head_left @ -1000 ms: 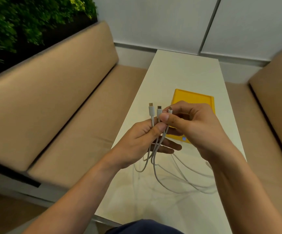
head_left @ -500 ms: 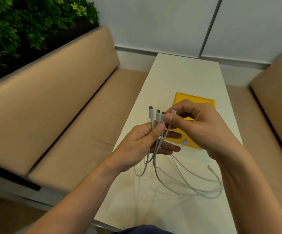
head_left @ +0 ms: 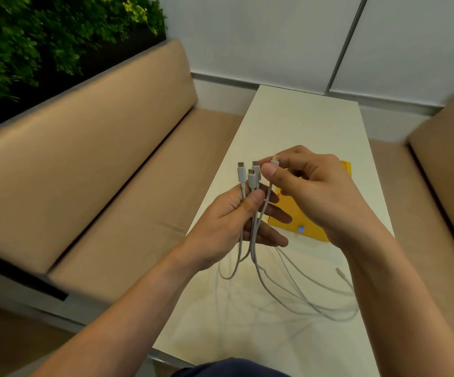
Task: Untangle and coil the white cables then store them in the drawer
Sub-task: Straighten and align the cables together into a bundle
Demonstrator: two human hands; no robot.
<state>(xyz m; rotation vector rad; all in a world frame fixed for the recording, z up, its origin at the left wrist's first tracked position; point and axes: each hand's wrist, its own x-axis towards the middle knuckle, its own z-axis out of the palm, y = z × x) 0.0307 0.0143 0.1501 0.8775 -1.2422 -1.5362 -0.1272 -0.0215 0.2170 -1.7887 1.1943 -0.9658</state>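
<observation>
A: Status of the hands?
B: The left hand (head_left: pixel 220 227) pinches 3 ends of the white cables (head_left: pixel 241 175); the right hand (head_left: pixel 321 197) pinches a 4th plug (head_left: pixel 275 161).
A: Purpose?
B: Probably aligning ends before coiling. Slack loops lie on the desk (head_left: pixel 302 123).

This looks like a booth-style seating nook in an office lounge or café rather than a home. Two tan upholstered benches, the left bench (head_left: pixel 84 164) and the right bench (head_left: pixel 446 164), face each other across a long, narrow, pale tabletop (head_left: pixel 302 126) that butts against the far wall. That wall is made of plain white panels (head_left: pixel 247 36) split by a thin metal strip (head_left: pixel 345 42). Behind the left backrest rises a dense green plant wall (head_left: pixel 43 36). The white cables (head_left: pixel 241 174) with small plugs and a flat yellow box (head_left: pixel 313 231) are small office gear, not tableware.
</observation>
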